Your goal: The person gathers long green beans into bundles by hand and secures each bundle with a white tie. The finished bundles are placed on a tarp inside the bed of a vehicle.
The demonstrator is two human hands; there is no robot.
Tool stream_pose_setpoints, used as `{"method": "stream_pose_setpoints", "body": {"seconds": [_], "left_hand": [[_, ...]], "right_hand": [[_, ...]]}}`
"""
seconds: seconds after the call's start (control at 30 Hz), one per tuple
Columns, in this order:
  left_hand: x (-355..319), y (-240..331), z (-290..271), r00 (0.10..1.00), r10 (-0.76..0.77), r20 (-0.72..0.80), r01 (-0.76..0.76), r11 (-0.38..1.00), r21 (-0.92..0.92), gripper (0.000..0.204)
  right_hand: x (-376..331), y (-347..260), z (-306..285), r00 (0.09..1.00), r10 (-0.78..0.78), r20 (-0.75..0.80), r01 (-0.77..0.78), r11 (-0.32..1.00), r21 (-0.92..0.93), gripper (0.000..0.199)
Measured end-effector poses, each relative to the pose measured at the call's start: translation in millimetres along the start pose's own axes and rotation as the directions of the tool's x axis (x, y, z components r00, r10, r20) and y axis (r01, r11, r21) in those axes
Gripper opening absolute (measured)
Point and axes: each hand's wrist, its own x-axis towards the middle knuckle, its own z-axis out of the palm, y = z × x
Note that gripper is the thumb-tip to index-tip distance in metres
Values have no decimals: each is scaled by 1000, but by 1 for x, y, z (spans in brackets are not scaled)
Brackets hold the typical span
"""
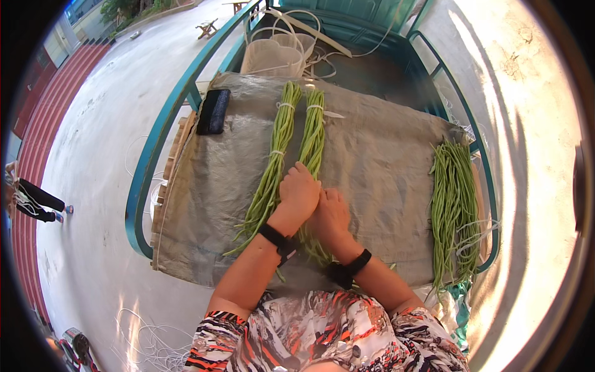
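Two bundles of long green beans lie lengthwise on a grey-brown sheet. White ties circle the left bundle near its top and middle. The right bundle has a white tie near its top and passes beneath my hands. My left hand is closed on this bundle, fingers curled over it. Against it rests my right hand, its fingers bent and pressed together; whatever they pinch is hidden. A pale, pointed flat piece lies beside the right bundle's top.
A pile of long beans lies by the right rail. Teal metal rails flank the cart bed. A black folded item sits at the sheet's left corner. Behind are a pale plastic basket and loose white strapping. A person stands far left.
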Motion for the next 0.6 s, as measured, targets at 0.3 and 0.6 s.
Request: {"method": "stream_pose_setpoints", "body": {"seconds": [0.3,0.6], "left_hand": [[18,4,30,971,12,-238,-8,1000,16,40],[5,-6,61,937,137,-321,-38,954,296,47]], "right_hand": [[18,57,3,926,34,377,-208,876,434,39],[95,41,4,814,350,464,-524,786,328,49]]}}
